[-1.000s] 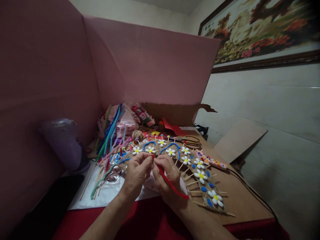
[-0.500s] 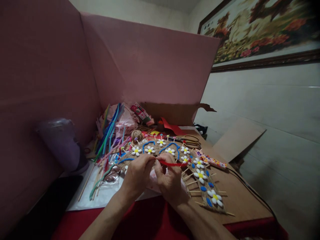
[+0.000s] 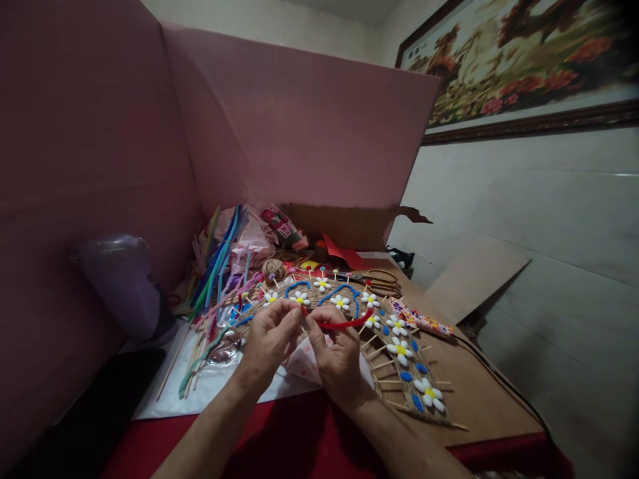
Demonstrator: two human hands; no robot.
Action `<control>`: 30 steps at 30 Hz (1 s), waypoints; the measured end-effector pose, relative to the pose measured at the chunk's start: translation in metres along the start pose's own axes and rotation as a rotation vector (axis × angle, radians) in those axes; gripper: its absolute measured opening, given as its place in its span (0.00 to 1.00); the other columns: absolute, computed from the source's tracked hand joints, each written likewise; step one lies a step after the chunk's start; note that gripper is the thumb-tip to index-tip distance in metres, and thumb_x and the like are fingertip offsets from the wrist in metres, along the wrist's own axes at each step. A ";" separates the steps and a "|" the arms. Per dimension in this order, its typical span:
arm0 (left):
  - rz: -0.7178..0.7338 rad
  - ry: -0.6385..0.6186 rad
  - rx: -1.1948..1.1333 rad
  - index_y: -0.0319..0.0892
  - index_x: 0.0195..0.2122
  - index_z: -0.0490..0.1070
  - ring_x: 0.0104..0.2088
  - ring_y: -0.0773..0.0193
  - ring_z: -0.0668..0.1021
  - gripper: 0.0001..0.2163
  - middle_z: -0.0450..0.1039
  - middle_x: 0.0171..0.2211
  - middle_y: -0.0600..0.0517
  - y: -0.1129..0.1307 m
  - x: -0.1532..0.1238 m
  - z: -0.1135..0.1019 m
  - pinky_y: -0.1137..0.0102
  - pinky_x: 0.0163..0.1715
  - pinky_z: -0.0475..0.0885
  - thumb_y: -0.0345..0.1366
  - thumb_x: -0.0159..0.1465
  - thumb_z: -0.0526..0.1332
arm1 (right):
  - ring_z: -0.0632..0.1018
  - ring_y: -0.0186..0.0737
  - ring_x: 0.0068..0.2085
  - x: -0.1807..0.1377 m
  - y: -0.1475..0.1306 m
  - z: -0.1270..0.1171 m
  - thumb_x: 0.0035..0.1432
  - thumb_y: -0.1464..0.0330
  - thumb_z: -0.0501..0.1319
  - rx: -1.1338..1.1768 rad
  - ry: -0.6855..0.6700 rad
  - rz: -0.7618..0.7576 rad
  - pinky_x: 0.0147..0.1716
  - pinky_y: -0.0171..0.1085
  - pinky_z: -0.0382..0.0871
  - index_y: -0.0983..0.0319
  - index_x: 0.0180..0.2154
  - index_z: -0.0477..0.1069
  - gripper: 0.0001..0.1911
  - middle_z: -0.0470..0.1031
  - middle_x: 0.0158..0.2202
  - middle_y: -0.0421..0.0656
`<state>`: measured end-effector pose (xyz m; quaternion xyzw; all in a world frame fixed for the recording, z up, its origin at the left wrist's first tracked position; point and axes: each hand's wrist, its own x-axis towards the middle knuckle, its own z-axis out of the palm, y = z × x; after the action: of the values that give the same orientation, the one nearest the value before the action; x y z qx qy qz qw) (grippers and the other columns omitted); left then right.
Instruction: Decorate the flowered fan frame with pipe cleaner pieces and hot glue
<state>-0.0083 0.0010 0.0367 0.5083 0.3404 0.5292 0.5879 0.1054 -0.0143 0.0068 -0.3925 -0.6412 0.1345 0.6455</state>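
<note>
A red pipe cleaner point(image 3: 349, 324) runs between my two hands, its longer end curving out to the right. My left hand point(image 3: 272, 339) pinches the tip of its left end between thumb and fingers. My right hand point(image 3: 337, 356) is closed on it a little farther along. Beneath and behind both hands lies a curved, twine-wrapped stick frame point(image 3: 407, 362) with white daisies, blue ovals and bent blue pipe cleaners on it. Pale pink dotted material point(image 3: 303, 362) shows under my hands, partly hidden by them.
Colourful pipe cleaners point(image 3: 219, 266) are heaped at the back left beside a ball of twine point(image 3: 273, 269). Scissors point(image 3: 382, 279) lie behind the frame. A flower-patterned tool point(image 3: 422, 319) with a black cord rests on the right. Pink panels point(image 3: 299, 133) stand behind.
My left hand has shifted slightly left, opening a small gap between my fingertips. The red pipe cleaner's right end now bends upward more.
</note>
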 end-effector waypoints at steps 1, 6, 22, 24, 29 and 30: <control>0.002 0.019 -0.018 0.39 0.28 0.65 0.13 0.78 0.58 0.11 0.60 0.16 0.60 0.000 0.000 0.002 0.80 0.12 0.52 0.41 0.54 0.63 | 0.72 0.36 0.32 0.000 0.000 0.001 0.59 0.71 0.56 -0.006 -0.005 -0.024 0.34 0.36 0.68 0.61 0.32 0.68 0.04 0.70 0.30 0.41; 0.035 0.103 -0.020 0.38 0.26 0.66 0.12 0.77 0.60 0.12 0.62 0.15 0.60 -0.002 -0.002 0.009 0.80 0.11 0.54 0.42 0.52 0.65 | 0.72 0.36 0.33 -0.001 0.002 0.002 0.59 0.73 0.55 -0.047 -0.037 -0.069 0.35 0.36 0.67 0.61 0.32 0.67 0.05 0.69 0.31 0.41; 0.276 -0.051 0.511 0.40 0.28 0.75 0.25 0.67 0.71 0.06 0.72 0.24 0.51 -0.006 0.006 -0.010 0.75 0.25 0.65 0.36 0.56 0.61 | 0.71 0.37 0.32 0.003 0.002 -0.004 0.60 0.73 0.54 -0.164 0.044 -0.076 0.33 0.36 0.67 0.61 0.33 0.66 0.04 0.69 0.30 0.42; 0.219 -0.072 0.428 0.39 0.28 0.73 0.22 0.70 0.69 0.07 0.70 0.21 0.53 -0.004 0.004 -0.009 0.76 0.21 0.63 0.37 0.56 0.61 | 0.71 0.37 0.31 0.004 0.001 -0.005 0.60 0.72 0.54 -0.159 0.057 -0.067 0.32 0.36 0.67 0.61 0.33 0.66 0.04 0.69 0.30 0.42; -0.013 -0.043 0.064 0.38 0.27 0.70 0.11 0.76 0.59 0.10 0.62 0.14 0.59 -0.003 0.003 -0.004 0.79 0.10 0.53 0.41 0.54 0.63 | 0.70 0.36 0.30 0.003 -0.003 -0.004 0.60 0.72 0.53 -0.131 0.027 -0.063 0.31 0.36 0.66 0.61 0.31 0.65 0.05 0.68 0.28 0.41; -0.038 -0.026 0.006 0.38 0.27 0.69 0.10 0.76 0.58 0.11 0.61 0.13 0.60 -0.003 0.003 -0.003 0.79 0.09 0.52 0.41 0.53 0.64 | 0.70 0.36 0.30 0.002 -0.003 -0.003 0.60 0.72 0.53 -0.124 0.014 -0.072 0.32 0.36 0.66 0.61 0.31 0.65 0.06 0.67 0.28 0.40</control>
<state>-0.0097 0.0046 0.0332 0.5104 0.3439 0.5105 0.6005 0.1075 -0.0154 0.0106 -0.4094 -0.6574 0.0683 0.6289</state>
